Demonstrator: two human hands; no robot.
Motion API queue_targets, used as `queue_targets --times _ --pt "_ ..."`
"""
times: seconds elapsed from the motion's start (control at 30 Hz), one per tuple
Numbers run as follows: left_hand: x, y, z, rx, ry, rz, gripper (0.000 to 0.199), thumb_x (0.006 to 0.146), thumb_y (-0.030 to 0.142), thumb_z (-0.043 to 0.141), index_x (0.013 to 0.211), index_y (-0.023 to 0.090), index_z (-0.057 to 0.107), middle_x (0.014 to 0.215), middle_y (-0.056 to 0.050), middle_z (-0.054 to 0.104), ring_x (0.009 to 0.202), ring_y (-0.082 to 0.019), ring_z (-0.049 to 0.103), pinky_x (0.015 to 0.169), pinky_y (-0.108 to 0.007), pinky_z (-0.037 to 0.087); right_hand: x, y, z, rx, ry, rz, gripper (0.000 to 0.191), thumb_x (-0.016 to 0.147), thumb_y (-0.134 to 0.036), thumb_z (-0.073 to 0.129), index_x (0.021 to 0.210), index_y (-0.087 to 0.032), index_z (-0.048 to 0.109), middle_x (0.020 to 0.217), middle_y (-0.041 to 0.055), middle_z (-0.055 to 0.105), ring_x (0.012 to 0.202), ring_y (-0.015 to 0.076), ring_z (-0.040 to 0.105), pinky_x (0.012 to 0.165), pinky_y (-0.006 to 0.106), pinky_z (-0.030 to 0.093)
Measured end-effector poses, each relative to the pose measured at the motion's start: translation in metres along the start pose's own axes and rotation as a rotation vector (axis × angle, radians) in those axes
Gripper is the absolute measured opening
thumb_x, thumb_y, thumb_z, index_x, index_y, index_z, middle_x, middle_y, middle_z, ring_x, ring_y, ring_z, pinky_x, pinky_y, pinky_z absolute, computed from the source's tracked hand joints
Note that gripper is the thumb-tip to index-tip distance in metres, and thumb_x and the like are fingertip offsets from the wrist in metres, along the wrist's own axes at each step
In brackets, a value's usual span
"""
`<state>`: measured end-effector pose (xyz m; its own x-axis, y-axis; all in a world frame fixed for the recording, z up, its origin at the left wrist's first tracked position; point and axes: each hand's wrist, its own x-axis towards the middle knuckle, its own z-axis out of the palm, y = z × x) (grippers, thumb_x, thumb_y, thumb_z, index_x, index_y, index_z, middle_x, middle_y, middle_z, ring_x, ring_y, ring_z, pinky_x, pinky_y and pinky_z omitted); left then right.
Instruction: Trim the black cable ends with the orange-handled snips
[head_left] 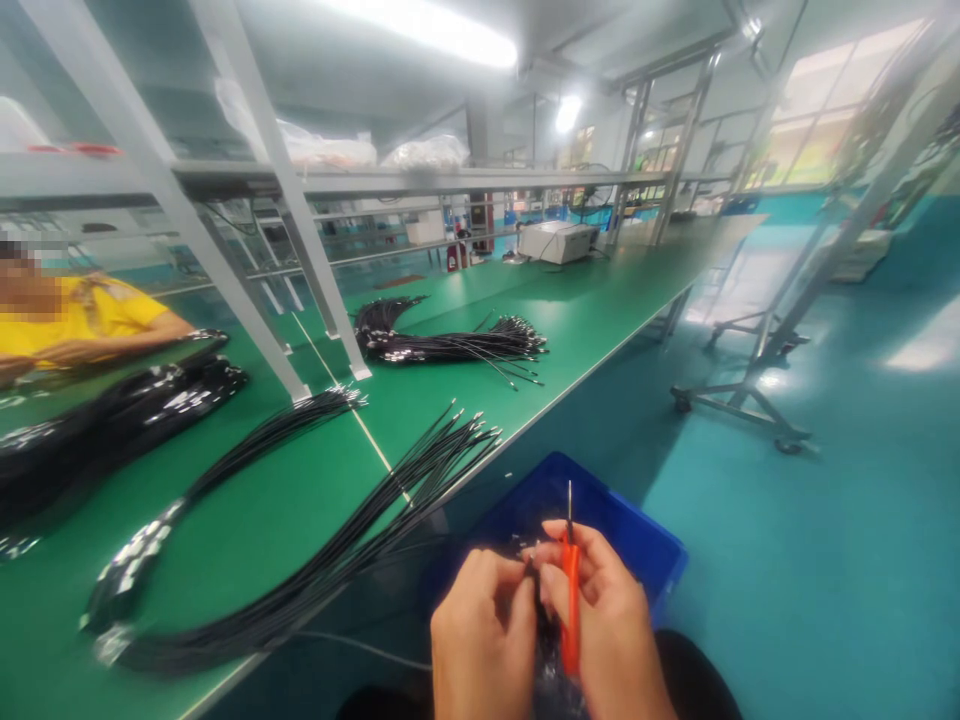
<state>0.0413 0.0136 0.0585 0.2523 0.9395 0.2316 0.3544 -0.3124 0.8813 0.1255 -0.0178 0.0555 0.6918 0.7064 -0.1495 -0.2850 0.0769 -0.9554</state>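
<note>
Low in front of me, my left hand (484,625) pinches a small dark piece, probably a cable end, whose details are too small to tell. Close beside it, my right hand (604,610) has its fingers wrapped round an orange-handled tool (571,610) with a thin metal tip pointing up. The fingertips of both hands nearly meet around the dark piece. A blue bin (637,530) sits behind and below the hands. To the left, a curved bundle of black cables (322,550) with white labels and metal ends lies along the green table's edge (547,400).
Another black cable bundle (457,345) lies farther back, near grey shelf posts (277,180). At the left, a person in yellow (97,315) sits by a dark cable pile (127,420). A white box (559,242) stands on the table; a wheeled frame (750,400) is at right.
</note>
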Motion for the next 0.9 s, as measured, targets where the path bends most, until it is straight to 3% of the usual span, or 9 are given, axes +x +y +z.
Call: queue_targets --times 0.13,0.3,0.4,0.5,0.6,0.7,0.77,0.9 --pt "0.000 0.000 0.000 0.053 0.022 0.028 0.018 0.080 0.024 0.056 0.063 0.021 0.061 0.060 0.001 0.060 0.051 -0.014 0.055 0.052 -0.023 0.039 0.000 0.001 0.001 -0.030 0.014 -0.027 0.027 0.067 -0.026 0.069 0.091 -0.021 0.058 0.074 0.0019 0.070 0.068 0.0207 0.068 0.063 0.030 0.055" --pt "-0.002 0.001 0.002 0.019 0.036 0.032 0.020 0.080 0.026 0.058 0.062 0.021 0.062 0.060 0.000 0.061 0.052 -0.014 0.056 0.053 -0.023 0.041 0.001 -0.001 -0.002 -0.222 0.010 -0.122 0.021 0.070 -0.026 0.064 0.090 -0.022 0.059 0.076 0.0038 0.071 0.068 0.0215 0.068 0.061 0.029 0.054" --pt "0.002 -0.002 -0.003 -0.070 -0.022 -0.041 0.017 0.079 0.028 0.059 0.064 0.020 0.063 0.062 -0.001 0.063 0.056 -0.016 0.058 0.055 -0.024 0.043 -0.002 0.003 -0.004 -0.369 0.011 -0.194 0.019 0.072 -0.028 0.063 0.090 -0.023 0.061 0.081 0.0056 0.073 0.070 0.0224 0.067 0.064 0.031 0.053" --pt "0.012 -0.007 -0.014 -0.246 -0.145 -0.185 0.013 0.075 0.029 0.062 0.068 0.018 0.064 0.065 -0.002 0.066 0.062 -0.018 0.060 0.059 -0.025 0.046 -0.008 0.003 -0.006 -0.366 -0.026 -0.196 0.021 0.072 -0.032 0.063 0.092 -0.024 0.063 0.084 0.0049 0.072 0.070 0.0222 0.067 0.065 0.030 0.052" --pt "0.022 -0.011 -0.025 -0.424 -0.243 -0.277 0.014 0.069 0.029 0.068 0.067 0.016 0.066 0.063 -0.001 0.065 0.061 -0.017 0.057 0.059 -0.024 0.044 -0.007 -0.007 -0.014 -0.226 -0.209 -0.052 0.031 0.066 -0.043 0.071 0.088 -0.023 0.064 0.069 0.0006 0.066 0.060 0.0179 0.061 0.057 0.026 0.048" --pt "0.027 -0.011 -0.030 -0.543 -0.259 -0.325 0.016 0.064 0.030 0.072 0.065 0.015 0.065 0.058 0.001 0.059 0.055 -0.012 0.049 0.053 -0.021 0.038 -0.001 -0.023 -0.027 -0.062 -0.551 0.156 0.054 0.055 -0.066 0.072 0.081 -0.018 0.065 0.056 -0.0020 0.056 0.044 0.0088 0.041 0.042 0.020 0.032" --pt "0.028 -0.008 -0.032 -0.603 -0.261 -0.362 0.018 0.062 0.031 0.073 0.064 0.015 0.065 0.057 0.002 0.057 0.053 -0.011 0.045 0.051 -0.020 0.035 0.003 -0.032 -0.035 -0.014 -0.711 0.297 0.060 0.053 -0.070 0.070 0.081 -0.016 0.067 0.055 -0.0009 0.055 0.044 0.0075 0.036 0.042 0.019 0.027" --pt "0.027 -0.004 -0.034 -0.685 -0.292 -0.419 0.020 0.062 0.032 0.074 0.063 0.015 0.064 0.055 0.002 0.055 0.052 -0.010 0.041 0.051 -0.020 0.032 0.004 -0.040 -0.044 -0.070 -0.753 0.412 0.052 0.062 -0.063 0.069 0.086 -0.017 0.070 0.063 0.0040 0.060 0.051 0.0124 0.047 0.049 0.023 0.039"
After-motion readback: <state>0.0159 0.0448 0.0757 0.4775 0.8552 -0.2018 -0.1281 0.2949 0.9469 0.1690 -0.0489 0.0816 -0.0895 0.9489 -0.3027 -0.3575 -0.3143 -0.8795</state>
